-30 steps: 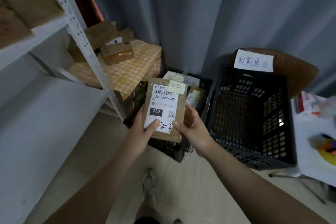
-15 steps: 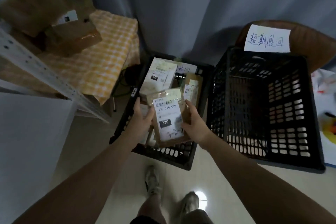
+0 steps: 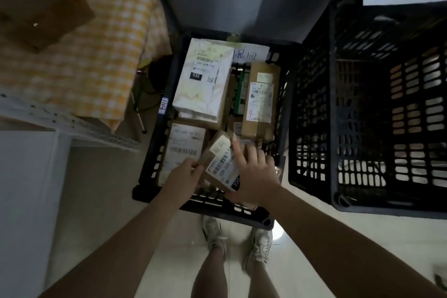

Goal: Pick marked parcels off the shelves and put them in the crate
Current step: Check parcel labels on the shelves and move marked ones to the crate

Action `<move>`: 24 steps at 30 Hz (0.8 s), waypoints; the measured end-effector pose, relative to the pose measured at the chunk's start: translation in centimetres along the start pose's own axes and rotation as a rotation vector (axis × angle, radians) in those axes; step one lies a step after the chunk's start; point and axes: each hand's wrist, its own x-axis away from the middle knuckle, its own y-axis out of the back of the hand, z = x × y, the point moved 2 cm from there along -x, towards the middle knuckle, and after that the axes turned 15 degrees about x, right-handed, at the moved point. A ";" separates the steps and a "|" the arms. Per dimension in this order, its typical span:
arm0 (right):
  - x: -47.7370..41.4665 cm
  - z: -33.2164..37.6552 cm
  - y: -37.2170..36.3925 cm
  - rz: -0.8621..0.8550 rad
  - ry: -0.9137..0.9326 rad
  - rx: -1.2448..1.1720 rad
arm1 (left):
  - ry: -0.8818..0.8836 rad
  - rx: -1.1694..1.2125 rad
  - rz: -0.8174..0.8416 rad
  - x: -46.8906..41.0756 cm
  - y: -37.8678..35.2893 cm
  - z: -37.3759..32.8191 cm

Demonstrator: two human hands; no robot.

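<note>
Parcel (image 3: 221, 164) now lowered into crate (image 3: 232, 213); label turned sideways.

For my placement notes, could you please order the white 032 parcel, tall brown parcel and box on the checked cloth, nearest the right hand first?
From the right hand:
1. tall brown parcel, crate's right side
2. white 032 parcel, crate's far left
3. box, on the cloth, upper left

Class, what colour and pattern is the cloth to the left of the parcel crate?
The cloth is a yellow-and-white check, seen in the head view.
</note>
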 end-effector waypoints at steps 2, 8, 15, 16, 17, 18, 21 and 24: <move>-0.9 -0.7 -0.7 0.020 0.050 0.032 | -0.076 -0.202 0.018 -0.8 0.2 1.0; -1.4 -1.7 -1.2 -0.057 0.106 0.000 | -0.326 -0.290 -0.023 -1.2 -0.2 0.9; -0.4 -1.9 -2.1 -0.081 0.221 0.058 | -0.342 -0.236 -0.017 -0.5 -1.4 1.1; -0.4 -1.9 -2.3 -0.083 0.229 0.058 | -0.337 -0.251 -0.023 -0.5 -1.5 1.3; -0.4 -2.0 -2.6 -0.085 0.230 0.053 | -0.335 -0.263 -0.033 -0.6 -1.6 1.5; -0.3 -2.1 -2.8 -0.087 0.222 0.043 | -0.334 -0.278 -0.041 -0.7 -1.7 1.8; -0.6 -2.0 -3.4 -0.068 0.223 0.033 | -0.349 -0.360 -0.047 -1.4 -1.8 2.9; -1.5 -1.6 -4.2 -0.041 0.254 0.051 | -0.410 -0.577 -0.105 -1.9 -1.5 4.0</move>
